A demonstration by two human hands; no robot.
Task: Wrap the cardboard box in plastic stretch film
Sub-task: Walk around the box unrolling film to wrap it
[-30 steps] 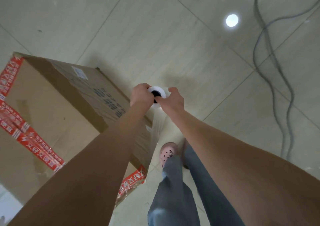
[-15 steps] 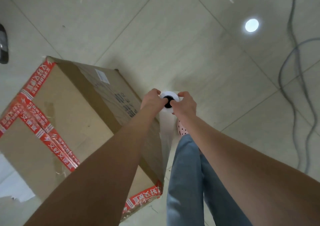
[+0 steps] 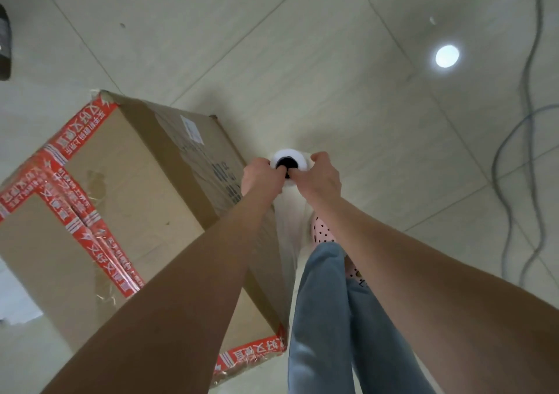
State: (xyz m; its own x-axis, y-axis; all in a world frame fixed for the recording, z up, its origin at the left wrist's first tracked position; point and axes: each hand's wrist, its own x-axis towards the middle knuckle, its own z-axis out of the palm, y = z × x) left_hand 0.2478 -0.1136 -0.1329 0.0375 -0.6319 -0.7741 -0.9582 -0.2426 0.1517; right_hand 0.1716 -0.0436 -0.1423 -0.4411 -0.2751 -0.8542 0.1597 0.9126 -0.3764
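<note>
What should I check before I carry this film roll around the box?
1. Grip on roll: left hand and right hand both hold the stretch film roll at its top end. Ok.
2. Film feeding: a film sheet hangs from the roll beside the cardboard box. Ok.
3. Film stuck to the box: cannot tell.
4. Box flaps: red tape crosses the top seams. Ok.
5. Walkway on the right: cables lie on the floor there. Not ok.

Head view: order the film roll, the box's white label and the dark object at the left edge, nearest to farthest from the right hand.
1. film roll, gripped by the right hand.
2. white label, to the left, on the cardboard box side.
3. dark object, far left edge.
</note>
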